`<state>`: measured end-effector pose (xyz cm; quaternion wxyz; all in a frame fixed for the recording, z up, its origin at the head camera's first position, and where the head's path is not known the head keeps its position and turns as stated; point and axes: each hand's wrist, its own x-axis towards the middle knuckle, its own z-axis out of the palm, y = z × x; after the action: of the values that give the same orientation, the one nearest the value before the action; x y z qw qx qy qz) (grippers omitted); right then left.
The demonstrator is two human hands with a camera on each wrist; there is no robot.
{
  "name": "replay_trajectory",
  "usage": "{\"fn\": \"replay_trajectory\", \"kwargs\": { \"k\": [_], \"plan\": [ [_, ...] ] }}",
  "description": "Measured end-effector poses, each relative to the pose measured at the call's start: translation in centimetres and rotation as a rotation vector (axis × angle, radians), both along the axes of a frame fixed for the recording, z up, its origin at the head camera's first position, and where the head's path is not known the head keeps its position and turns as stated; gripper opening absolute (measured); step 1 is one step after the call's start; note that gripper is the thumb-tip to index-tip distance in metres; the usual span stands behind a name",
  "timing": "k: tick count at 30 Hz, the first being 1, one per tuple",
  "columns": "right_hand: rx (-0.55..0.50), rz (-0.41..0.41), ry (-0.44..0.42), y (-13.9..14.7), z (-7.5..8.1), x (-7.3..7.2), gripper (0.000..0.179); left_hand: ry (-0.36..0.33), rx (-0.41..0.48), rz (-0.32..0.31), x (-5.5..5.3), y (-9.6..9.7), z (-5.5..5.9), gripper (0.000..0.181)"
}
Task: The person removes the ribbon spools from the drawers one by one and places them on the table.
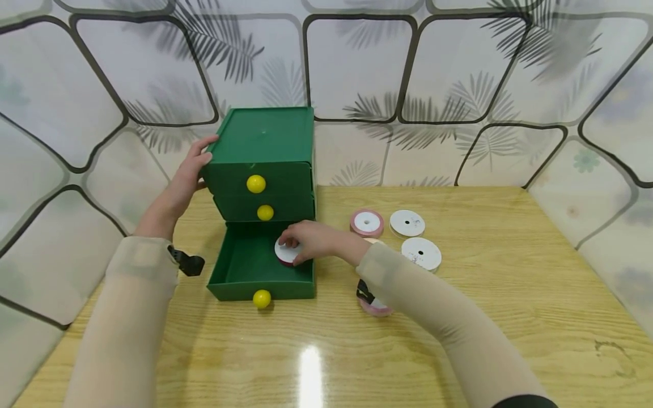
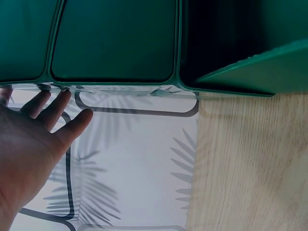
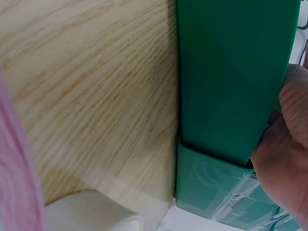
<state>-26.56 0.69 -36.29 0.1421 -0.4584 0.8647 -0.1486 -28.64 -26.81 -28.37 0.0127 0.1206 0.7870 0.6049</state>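
Observation:
A small green cabinet [image 1: 262,136] with yellow knobs stands on the table, its bottom drawer [image 1: 242,258] pulled out. Inside that drawer, toward its right side, my right hand [image 1: 317,240] pinches a ribbon spool [image 1: 285,254] with a white face and a dark red edge. In the right wrist view the drawer wall [image 3: 231,77] hides the spool and the fingertips. My left hand [image 1: 185,180] rests against the cabinet's upper left side; the left wrist view shows its fingers [image 2: 57,108] extended and touching there.
Right of the cabinet lie several more ribbon spools: a pink-edged one [image 1: 367,222], white ones [image 1: 407,223] [image 1: 421,253], and a pink one [image 1: 376,309] partly under my right forearm. A patterned backdrop [image 1: 357,68] rises behind the wooden table [image 1: 245,357].

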Motion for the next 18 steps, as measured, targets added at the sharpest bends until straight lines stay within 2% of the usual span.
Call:
{"fn": "replay_trajectory", "kwargs": {
  "k": [6,13,18],
  "plan": [
    [-0.007,0.012,-0.011,-0.5,-0.3,0.1,0.042,0.002,0.000,0.006,0.0,0.0,0.0,0.059],
    [-0.031,0.040,-0.055,-1.3,-0.1,0.8,0.041,-0.004,-0.020,0.011,0.3,0.2,0.1,0.058],
    [-0.034,0.030,-0.023,-1.0,0.0,0.5,0.044,-0.003,-0.017,0.004,0.3,0.3,0.1,0.058]
  ]
}}
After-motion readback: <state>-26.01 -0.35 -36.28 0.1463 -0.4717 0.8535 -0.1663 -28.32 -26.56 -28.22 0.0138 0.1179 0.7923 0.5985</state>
